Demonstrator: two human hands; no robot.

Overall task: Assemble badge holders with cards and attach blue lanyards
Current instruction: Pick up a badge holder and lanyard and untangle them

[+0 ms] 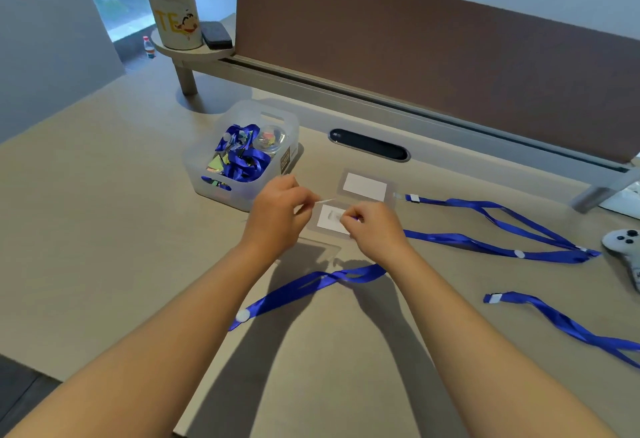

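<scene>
Two bare forearms, no sleeves, with a bare left hand (277, 209) and right hand (375, 226), no rings

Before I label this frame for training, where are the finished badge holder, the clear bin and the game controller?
finished badge holder (365, 187): head view, on its white card.
clear bin (204, 164): head view, on its left wall.
game controller (623, 240): head view, on its grey top face.
</scene>
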